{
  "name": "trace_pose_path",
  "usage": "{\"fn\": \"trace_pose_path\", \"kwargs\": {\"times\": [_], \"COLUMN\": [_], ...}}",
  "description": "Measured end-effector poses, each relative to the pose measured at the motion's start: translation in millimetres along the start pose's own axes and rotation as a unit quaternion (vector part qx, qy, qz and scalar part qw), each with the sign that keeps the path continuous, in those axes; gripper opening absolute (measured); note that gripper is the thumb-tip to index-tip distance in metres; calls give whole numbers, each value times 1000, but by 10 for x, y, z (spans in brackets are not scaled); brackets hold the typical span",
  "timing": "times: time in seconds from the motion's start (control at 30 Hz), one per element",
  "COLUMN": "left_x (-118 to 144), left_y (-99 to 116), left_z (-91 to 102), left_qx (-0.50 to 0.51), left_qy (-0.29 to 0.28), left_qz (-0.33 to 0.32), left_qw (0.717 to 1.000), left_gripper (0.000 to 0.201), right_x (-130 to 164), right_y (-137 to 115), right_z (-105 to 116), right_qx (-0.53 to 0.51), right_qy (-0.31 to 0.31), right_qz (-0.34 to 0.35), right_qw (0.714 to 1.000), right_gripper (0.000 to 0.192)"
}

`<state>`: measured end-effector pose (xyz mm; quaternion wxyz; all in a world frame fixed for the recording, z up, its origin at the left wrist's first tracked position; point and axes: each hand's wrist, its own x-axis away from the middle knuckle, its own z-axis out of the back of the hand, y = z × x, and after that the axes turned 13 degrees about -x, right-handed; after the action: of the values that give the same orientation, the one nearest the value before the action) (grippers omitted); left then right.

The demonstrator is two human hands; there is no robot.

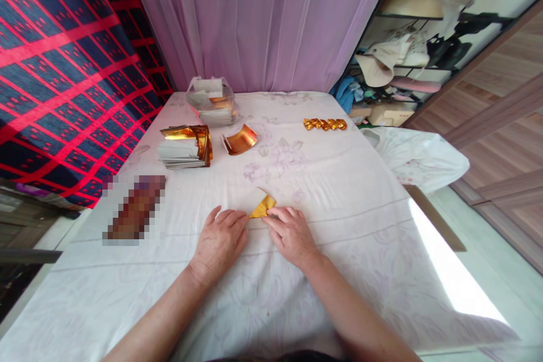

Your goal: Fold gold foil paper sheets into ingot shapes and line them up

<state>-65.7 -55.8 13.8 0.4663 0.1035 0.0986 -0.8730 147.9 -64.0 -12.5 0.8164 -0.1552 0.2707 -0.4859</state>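
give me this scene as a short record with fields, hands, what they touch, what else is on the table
left hand: left hand flat on the white floral tablecloth, fingertips at the small folded gold foil paper
right hand: right hand pressing the same paper's right edge
paper state: partly folded, lying on the cloth
behind left: stack of gold-and-white paper sheets, curled gold sheet, clear plastic bag of sheets
behind right: row of folded gold pieces
backdrop: pink curtain

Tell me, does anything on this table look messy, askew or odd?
Nothing looks spilled or damaged. One loose gold sheet lies curled up by itself beside the neat stack of gold papers. The left hand and right hand press a small folded gold paper flat on the white tablecloth.
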Motion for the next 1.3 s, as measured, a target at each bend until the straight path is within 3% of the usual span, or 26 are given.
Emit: {"fn": "trace_pose_path", "kwargs": {"times": [0.13, 0.37, 0.7, 0.93, 1.13, 1.3], "left_x": [-8, -52, -83, -131, -122, -131], "left_y": [84, 214, 162, 163, 95, 158], "left_z": [1, -18, -71, -70, -108, -132], "left_qx": [6, -33, -46, -57, -57, -52], "left_qy": [4, -41, -36, -52, -35, -11], "left_qz": [-5, 7, 9, 9, -7, 0], "left_qw": [1000, 999, 998, 997, 998, 999], "left_gripper": [27, 34, 36, 35, 36, 33], "right_x": [-7, -9, 2, 8, 3, -1], "right_y": [-13, -25, -29, 19, 42, 33], "right_z": [10, 20, 22, 42, 24, 14], "right_qx": [-5, -17, -24, -33, -10, -12], "right_qy": [1, 5, 16, 58, 50, 45], "right_qz": [-1, -3, 13, 18, 7, 15], "right_qw": [1000, 1000, 1000, 998, 999, 999], "right_gripper": [34, 32, 27, 28, 21, 18]}}
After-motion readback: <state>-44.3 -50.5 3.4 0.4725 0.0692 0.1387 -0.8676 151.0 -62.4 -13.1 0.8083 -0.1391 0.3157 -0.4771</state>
